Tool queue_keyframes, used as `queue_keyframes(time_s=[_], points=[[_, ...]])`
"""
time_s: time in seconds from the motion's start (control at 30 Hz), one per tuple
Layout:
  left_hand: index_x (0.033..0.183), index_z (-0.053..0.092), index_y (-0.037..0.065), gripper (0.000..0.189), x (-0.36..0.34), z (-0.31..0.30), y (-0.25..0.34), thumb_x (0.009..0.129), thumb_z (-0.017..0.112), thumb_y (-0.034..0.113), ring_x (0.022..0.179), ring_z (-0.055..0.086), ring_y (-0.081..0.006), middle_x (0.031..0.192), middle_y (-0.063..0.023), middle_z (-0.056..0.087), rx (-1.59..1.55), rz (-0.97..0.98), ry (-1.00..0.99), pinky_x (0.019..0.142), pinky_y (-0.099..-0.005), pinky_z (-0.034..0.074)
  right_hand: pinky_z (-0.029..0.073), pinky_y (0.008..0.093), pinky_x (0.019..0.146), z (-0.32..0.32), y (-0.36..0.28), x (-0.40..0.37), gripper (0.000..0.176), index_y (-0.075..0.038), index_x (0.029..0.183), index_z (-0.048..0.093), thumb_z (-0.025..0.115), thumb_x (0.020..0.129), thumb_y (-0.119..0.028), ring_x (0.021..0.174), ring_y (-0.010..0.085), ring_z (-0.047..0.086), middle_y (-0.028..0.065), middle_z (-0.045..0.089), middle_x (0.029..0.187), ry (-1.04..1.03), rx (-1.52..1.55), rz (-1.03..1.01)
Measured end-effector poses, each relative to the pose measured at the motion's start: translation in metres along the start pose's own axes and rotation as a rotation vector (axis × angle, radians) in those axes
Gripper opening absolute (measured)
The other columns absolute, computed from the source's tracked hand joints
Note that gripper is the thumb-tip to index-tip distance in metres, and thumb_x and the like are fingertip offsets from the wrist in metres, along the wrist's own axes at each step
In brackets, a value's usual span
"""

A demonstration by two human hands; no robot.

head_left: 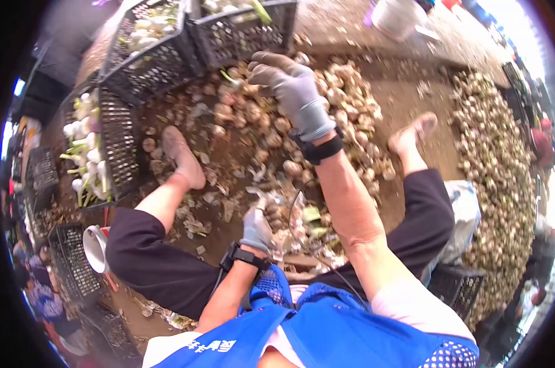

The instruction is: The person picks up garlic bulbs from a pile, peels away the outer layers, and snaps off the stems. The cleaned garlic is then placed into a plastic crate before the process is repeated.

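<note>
My right hand [297, 92], in a grey glove, is stretched far forward over a heap of garlic bulbs [354, 104], its fingers extended towards the left. No object shows in it. Just left of its fingertips a garlic bulb with a green stem [229, 77] appears blurred, apart from the hand. Close to my lap, my left hand [257, 228] is also gloved, its fingers curled inward. Whatever it may hold is hidden. Loose garlic skins and leaf scraps [283, 236] surround that hand.
Black plastic crates [241, 37] with garlic stand ahead; another crate [119, 144] of stemmed garlic is at left. A large garlic pile [495, 184] lies at right. My feet [182, 156] flank the nearer heap. A white bucket [95, 248] stands by my left knee.
</note>
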State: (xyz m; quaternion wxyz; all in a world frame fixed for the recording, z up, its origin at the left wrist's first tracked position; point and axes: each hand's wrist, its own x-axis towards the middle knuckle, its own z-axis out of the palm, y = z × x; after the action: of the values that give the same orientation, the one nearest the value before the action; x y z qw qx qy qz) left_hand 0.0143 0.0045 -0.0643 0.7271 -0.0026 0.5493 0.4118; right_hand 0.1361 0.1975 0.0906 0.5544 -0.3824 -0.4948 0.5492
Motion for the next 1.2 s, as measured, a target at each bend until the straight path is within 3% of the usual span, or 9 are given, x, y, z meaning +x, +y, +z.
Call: queue_keyframes(time_s=[0.07,0.23,0.3,0.37,0.6,0.77,0.87,0.97,1.2], points=[[0.084,0.054,0.008,0.018,0.011,-0.010,0.002,0.088,0.048,0.025,0.047,0.038,-0.0084,0.062,0.0024,0.044,-0.088,-0.055,-0.175,0.041,-0.0229,0.030,0.047,0.0279,0.077,-0.022,0.040,-0.022,0.026,-0.003,0.098,0.062,0.060,0.078,-0.019,0.085,0.0231,0.061,0.0110,0.063,0.097,0.189,-0.610,-0.188],[0.096,0.055,0.003,0.027,0.005,-0.007,0.001,0.089,0.047,0.028,0.053,0.043,-0.0108,0.068,-0.0004,0.049,0.008,-0.049,-0.088,0.047,-0.0244,0.035,0.047,0.0343,0.076,-0.160,0.122,-0.108,0.030,-0.009,0.098,0.062,0.059,0.069,-0.016,0.088,0.0266,0.058,0.0138,0.060,0.095,0.812,-1.349,0.238],[0.099,0.054,0.001,0.033,0.007,-0.008,-0.006,0.088,0.047,0.031,0.059,0.047,-0.0127,0.075,-0.0029,0.052,0.060,-0.047,-0.111,0.053,-0.0260,0.039,0.044,0.0396,0.080,-0.175,0.112,-0.116,0.033,-0.012,0.100,0.059,0.062,0.069,-0.022,0.098,0.0286,0.053,0.0124,0.057,0.101,0.666,-1.509,0.630],[0.099,0.055,0.002,0.034,0.007,-0.005,-0.009,0.088,0.047,0.032,0.061,0.051,-0.0139,0.076,-0.0032,0.056,0.126,-0.050,-0.074,0.054,-0.0272,0.042,0.045,0.0407,0.077,-0.177,0.131,-0.116,0.029,-0.013,0.098,0.059,0.060,0.071,-0.022,0.094,0.0294,0.056,0.0123,0.058,0.099,0.616,-1.762,0.588],[0.109,0.053,0.004,0.036,0.000,-0.002,-0.002,0.088,0.047,0.033,0.067,0.053,-0.0108,0.089,-0.0025,0.058,0.178,0.040,-0.241,0.056,-0.0226,0.043,0.046,0.0401,0.072,-0.181,0.092,-0.098,0.018,-0.001,0.071,0.061,0.054,0.068,-0.018,0.079,0.0352,0.058,0.0191,0.060,0.082,0.397,-1.430,0.449],[0.127,0.038,0.010,0.043,-0.019,0.017,0.005,0.092,0.042,0.034,0.083,0.057,-0.0174,0.111,-0.0082,0.053,0.135,0.145,-0.587,0.069,-0.0289,0.049,0.047,0.0261,0.063,-0.095,0.051,-0.157,0.015,0.001,0.082,0.065,0.055,0.071,0.000,0.068,0.0145,0.058,0.0104,0.064,0.076,-0.052,-0.614,0.310],[0.119,0.046,0.008,0.034,-0.032,0.021,0.008,0.090,0.047,0.025,0.085,0.058,-0.0150,0.100,-0.0066,0.058,-0.224,-0.052,-0.704,0.069,-0.0318,0.050,0.047,0.0196,0.059,-0.051,0.019,-0.187,0.019,0.001,0.093,0.061,0.053,0.076,0.001,0.066,0.0084,0.057,0.0069,0.064,0.080,0.059,-0.076,0.488],[0.116,0.047,0.005,0.033,-0.048,0.027,0.020,0.086,0.054,0.018,0.080,0.059,-0.0139,0.100,-0.0056,0.059,-0.149,0.142,-0.774,0.067,-0.0263,0.050,0.050,0.0232,0.056,-0.043,0.033,-0.203,0.029,-0.001,0.108,0.053,0.058,0.082,-0.012,0.071,0.0124,0.061,0.0070,0.064,0.083,0.201,0.337,0.504],[0.120,0.040,0.000,0.042,-0.065,0.035,0.018,0.083,0.057,0.008,0.079,0.057,-0.0121,0.094,-0.0063,0.058,0.149,0.560,-0.601,0.071,-0.0252,0.047,0.050,0.0220,0.057,-0.023,0.029,-0.213,0.019,-0.003,0.099,0.059,0.058,0.084,-0.015,0.066,0.0088,0.059,0.0016,0.062,0.082,0.226,0.233,0.506]])
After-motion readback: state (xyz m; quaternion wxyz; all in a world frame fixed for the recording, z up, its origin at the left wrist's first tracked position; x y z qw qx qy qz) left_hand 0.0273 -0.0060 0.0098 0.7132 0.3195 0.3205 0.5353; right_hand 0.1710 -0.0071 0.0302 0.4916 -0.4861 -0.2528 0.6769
